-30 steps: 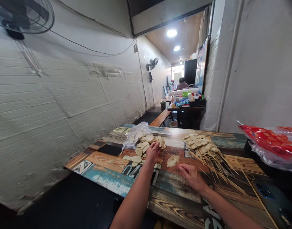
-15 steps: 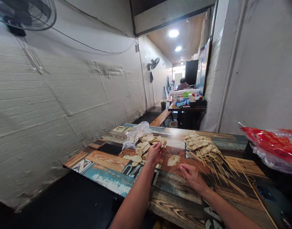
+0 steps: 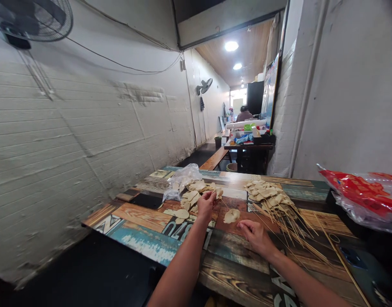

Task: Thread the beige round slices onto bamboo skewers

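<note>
My left hand (image 3: 206,202) reaches into a loose pile of pale flat food slices (image 3: 192,197) and pinches one slice (image 3: 216,192) at its far edge. My right hand (image 3: 254,235) rests on the patterned wooden table (image 3: 144,217), fingers curled around the near end of a thin bamboo skewer that carries a slice (image 3: 230,215) lying between my hands. To the right lies a heap of finished skewers (image 3: 272,198), their sticks fanning toward me.
A crumpled clear plastic bag (image 3: 184,177) sits behind the slice pile. A red and clear bag (image 3: 364,194) lies at the right edge. A phone (image 3: 351,258) lies near the skewer ends. A white wall runs along the left; a person sits far back.
The view shifted slightly. My left hand stays at the slice pile, its fingers closing on one slice. My right hand has barely moved.
</note>
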Motion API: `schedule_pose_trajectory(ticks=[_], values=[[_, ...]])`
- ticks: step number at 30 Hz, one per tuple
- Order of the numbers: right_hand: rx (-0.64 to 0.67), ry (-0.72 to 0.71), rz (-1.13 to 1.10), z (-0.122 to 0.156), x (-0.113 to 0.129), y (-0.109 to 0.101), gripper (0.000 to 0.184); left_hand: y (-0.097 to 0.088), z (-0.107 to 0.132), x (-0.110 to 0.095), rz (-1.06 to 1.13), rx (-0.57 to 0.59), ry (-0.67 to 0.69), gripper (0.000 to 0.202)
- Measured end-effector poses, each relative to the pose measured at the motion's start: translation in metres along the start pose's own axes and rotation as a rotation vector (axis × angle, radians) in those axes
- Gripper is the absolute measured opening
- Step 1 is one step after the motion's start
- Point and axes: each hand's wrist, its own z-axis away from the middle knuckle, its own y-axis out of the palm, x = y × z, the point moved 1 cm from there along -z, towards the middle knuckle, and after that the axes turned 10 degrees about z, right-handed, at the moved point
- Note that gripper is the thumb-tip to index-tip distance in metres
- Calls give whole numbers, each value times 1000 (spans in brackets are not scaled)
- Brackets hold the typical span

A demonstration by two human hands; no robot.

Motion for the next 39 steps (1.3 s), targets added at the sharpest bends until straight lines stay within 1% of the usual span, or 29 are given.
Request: schedule_pose_trajectory(ticks=[4, 7, 10, 16, 20, 23, 27, 29, 34, 37, 39], values=[[-1, -2, 14, 0, -1, 1, 45, 0, 1, 0, -90, 24, 56, 37], [-16, 2, 4, 0, 1, -1, 43, 0, 3, 1, -129, 50, 60, 37], [-35, 8, -17, 0, 5, -3, 41, 2, 5, 3, -101, 79, -16, 36], [-42, 32, -50, -1, 6, -1, 41, 7, 8, 0, 145, 66, -224, 29], [-11, 34, -49, 0, 6, 0, 42, 8, 10, 2, 168, 59, -310, 23], [-17, 24, -37, 0, 8, -1, 42, 8, 12, 3, 145, 42, -318, 21], [-33, 28, -33, 0, 8, 0, 41, 9, 13, 2, 140, 3, -293, 24], [-37, 34, -33, 0, 6, 2, 41, 10, 14, 2, 133, 2, -288, 25], [-56, 39, -26, 0, 4, 5, 40, 12, 19, 6, 108, 61, -277, 27], [-59, 42, -27, -1, 3, 4, 40, 14, 24, 14, 71, 82, -272, 30], [-76, 42, -46, -2, 3, 4, 41, 16, 28, 21, 40, 115, -292, 31]])
